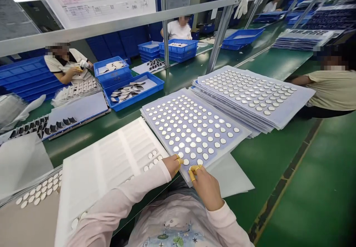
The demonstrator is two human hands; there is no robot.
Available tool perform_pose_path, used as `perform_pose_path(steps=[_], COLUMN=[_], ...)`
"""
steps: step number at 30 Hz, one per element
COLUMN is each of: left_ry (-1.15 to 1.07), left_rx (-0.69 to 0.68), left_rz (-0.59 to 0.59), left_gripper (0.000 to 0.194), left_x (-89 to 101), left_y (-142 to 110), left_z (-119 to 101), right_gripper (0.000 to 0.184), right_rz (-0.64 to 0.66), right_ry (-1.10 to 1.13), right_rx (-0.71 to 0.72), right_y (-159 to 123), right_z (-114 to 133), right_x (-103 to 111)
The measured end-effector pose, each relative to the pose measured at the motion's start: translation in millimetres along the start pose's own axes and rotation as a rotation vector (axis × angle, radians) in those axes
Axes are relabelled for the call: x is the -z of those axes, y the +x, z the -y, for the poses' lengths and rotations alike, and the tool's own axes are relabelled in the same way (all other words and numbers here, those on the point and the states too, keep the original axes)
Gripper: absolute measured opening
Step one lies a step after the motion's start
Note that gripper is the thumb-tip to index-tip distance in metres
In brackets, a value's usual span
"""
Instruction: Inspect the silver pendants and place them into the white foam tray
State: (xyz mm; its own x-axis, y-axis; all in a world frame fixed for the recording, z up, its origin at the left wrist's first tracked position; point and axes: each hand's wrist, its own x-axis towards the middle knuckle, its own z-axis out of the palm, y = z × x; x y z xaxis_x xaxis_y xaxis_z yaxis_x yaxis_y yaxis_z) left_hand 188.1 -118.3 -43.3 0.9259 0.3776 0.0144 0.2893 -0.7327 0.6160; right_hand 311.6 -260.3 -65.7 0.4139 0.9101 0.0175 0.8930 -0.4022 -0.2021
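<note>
Both my hands wear yellow finger cots and rest at the near corner of a pale blue sheet (230, 137) covered in rows of round white discs (191, 137). My left hand (171, 165) pinches at the sheet's near left edge, and my right hand (204, 185) sits on its near corner among the closest discs. My fingers hide whatever lies directly under their tips. Left of the sheet lies a white slotted tray (111, 158), with several discs (151, 160) at its right end.
A stack of disc-covered sheets (294, 102) lies to the right. Blue trays (133, 98) hold dark and white pieces beyond. Co-workers sit at left (66, 63), right (330, 87) and far back (178, 28). A metal rail (111, 28) crosses overhead above the green bench (267, 61).
</note>
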Motion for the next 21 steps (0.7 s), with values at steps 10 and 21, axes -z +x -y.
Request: perform_pose_path(steps=[10,21], left_ry=[0.375,0.286], left_rx=[-0.02,-0.083], left_rz=[0.32,0.109], left_gripper=[0.018,0.025], left_x=[-19.9,26.7], left_y=[21,-19], left_z=[10,-20], right_gripper=[0.024,0.013], right_rz=[0.102,-0.016], right_ry=[-0.091,0.283], right_rx=[0.02,0.165], right_y=[10,17], right_z=[14,-1], right_x=[6,45])
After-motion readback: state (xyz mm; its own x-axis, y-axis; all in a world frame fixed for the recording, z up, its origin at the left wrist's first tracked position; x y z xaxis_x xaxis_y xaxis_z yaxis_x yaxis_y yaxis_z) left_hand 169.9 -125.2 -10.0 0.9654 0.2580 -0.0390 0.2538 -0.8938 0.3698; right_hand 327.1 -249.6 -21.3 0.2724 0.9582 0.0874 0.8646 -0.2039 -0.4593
